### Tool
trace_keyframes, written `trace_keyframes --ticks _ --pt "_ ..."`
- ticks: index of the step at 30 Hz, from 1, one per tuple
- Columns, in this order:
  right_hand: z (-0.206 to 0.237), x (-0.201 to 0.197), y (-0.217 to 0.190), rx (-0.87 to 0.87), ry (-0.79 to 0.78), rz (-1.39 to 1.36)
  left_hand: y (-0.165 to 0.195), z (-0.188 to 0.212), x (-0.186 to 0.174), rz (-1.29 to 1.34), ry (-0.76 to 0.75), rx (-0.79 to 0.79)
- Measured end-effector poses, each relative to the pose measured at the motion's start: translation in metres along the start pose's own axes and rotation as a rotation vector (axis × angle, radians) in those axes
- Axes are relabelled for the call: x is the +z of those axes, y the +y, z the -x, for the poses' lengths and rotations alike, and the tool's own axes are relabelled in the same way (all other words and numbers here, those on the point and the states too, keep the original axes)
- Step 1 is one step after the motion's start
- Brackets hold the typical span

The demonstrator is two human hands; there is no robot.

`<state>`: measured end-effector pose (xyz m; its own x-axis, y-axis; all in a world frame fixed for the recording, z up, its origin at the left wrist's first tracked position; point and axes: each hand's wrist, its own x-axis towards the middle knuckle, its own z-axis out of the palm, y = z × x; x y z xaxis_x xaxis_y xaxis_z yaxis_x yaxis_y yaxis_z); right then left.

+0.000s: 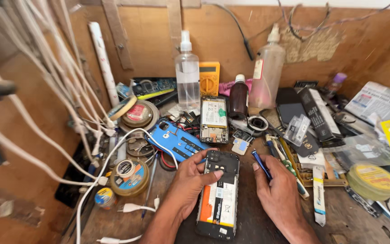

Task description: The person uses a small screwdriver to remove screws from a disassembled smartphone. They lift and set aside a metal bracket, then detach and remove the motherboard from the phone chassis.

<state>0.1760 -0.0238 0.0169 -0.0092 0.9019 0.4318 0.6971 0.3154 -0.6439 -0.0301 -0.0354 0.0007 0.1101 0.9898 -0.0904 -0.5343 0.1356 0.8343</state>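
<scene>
left hand (189, 180) – steadying opened phone (219, 194), orange-white label | right hand (278, 192) – apparently pinching blue screwdriver (261, 163)

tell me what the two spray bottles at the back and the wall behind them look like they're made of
Left spray bottle: clear, glossy plastic by the look, since the wall shows through it. Right spray bottle: cloudier, translucent plastic, milky and dull. Wall: probably plywood or pressed board, matte brown with scratches and a torn patch; the exact board cannot be told.
</scene>
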Motion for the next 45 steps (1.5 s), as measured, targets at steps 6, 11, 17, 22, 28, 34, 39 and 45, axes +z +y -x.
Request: trace_keyframes --ticks 6,11,17,22,28,34,39,45 --pt "0.012 -0.003 -0.002 0.095 -0.042 0.028 -0.002 0.015 0.004 0.021 0.051 -0.029" --pt "0.011 -0.002 -0.004 -0.011 0.033 0.010 -0.003 0.014 0.004 0.007 0.073 -0.043" --pt "0.013 -0.004 0.009 -0.078 -0.017 0.030 -0.021 0.000 -0.013 -0.015 -0.001 0.106" --pt "0.012 -0.006 0.007 -0.002 -0.007 -0.310 -0.017 -0.014 -0.008 -0.002 -0.049 0.053" --pt "0.014 -0.013 0.015 -0.169 0.149 -0.488 -0.017 -0.009 0.002 0.002 -0.027 0.079" --pt "-0.007 -0.026 0.018 0.017 0.139 -0.561 -0.016 -0.006 -0.003 -0.067 0.002 0.037" --pt "-0.022 -0.024 0.006 0.021 0.108 -0.792 -0.014 -0.007 -0.010 -0.041 -0.029 -0.035" --pt "-0.016 -0.013 -0.009 -0.048 0.120 -0.771 -0.009 -0.006 -0.012 0.042 -0.098 -0.092"
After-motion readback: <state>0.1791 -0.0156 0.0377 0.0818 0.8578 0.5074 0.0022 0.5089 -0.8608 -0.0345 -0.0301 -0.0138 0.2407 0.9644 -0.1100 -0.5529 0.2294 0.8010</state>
